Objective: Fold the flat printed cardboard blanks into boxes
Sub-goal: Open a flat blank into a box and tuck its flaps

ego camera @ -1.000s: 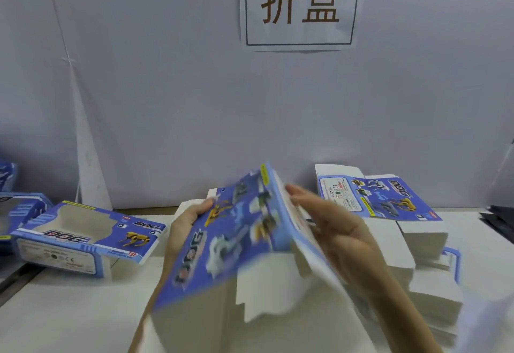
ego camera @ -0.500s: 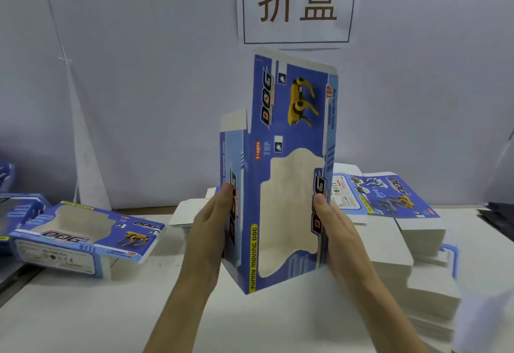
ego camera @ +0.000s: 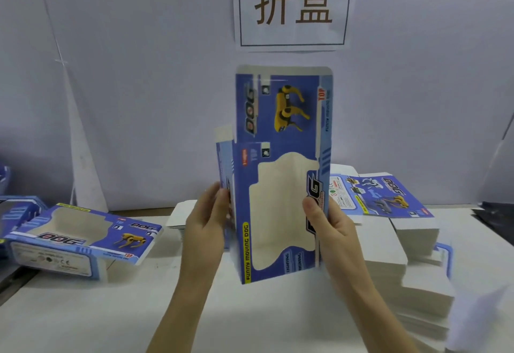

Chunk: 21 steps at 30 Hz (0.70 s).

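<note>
A blue printed box blank (ego camera: 281,174) with a yellow dog picture and a window cutout stands upright on the white table (ego camera: 83,313), opened into a sleeve with its top flap straight up. My left hand (ego camera: 207,222) grips its left side panel. Gripping the right edge is my right hand (ego camera: 331,227), thumb on the front face. A stack of flat blanks (ego camera: 389,205) lies behind and to the right, printed side up on top.
A folded box (ego camera: 80,237) lies on its side at the left, with more blue boxes (ego camera: 19,208) behind it at the table's left edge. White blank undersides (ego camera: 417,269) spread over the right side. A sign (ego camera: 292,5) hangs on the grey back wall.
The blank went from tilted and flat in my hands to standing upright on the table, then squared up slightly as a sleeve. Both hands stayed on its sides.
</note>
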### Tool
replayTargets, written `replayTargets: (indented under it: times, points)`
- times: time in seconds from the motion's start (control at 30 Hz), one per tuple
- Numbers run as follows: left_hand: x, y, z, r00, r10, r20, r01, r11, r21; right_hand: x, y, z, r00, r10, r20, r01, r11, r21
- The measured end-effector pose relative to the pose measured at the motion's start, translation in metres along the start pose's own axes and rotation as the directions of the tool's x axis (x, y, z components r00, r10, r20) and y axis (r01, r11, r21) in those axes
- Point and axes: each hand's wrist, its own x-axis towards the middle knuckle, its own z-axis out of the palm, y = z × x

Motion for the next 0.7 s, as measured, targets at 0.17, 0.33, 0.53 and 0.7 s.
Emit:
replayTargets:
  times: [0.17, 0.33, 0.53, 0.7]
  points:
    - [-0.002, 0.008, -0.005, 0.994, 0.101, 0.040, -0.105, 0.990, 0.098, -0.001, 0.001, 0.006, 0.995, -0.099, 0.032, 0.102, 0.988, -0.114]
    - [-0.005, 0.010, -0.005, 0.984, 0.176, 0.041, -0.181, 0.959, 0.218, 0.000, 0.001, 0.007, 0.987, -0.131, 0.092, 0.142, 0.982, -0.126]
    - [-0.004, 0.010, -0.006, 0.971, 0.225, 0.083, -0.240, 0.916, 0.320, 0.001, -0.002, 0.003, 0.991, -0.081, 0.111, 0.090, 0.993, -0.078]
    - [-0.009, 0.012, -0.007, 0.945, 0.321, 0.060, -0.317, 0.854, 0.412, 0.003, 0.001, 0.002, 0.995, -0.025, 0.102, 0.035, 0.994, -0.103]
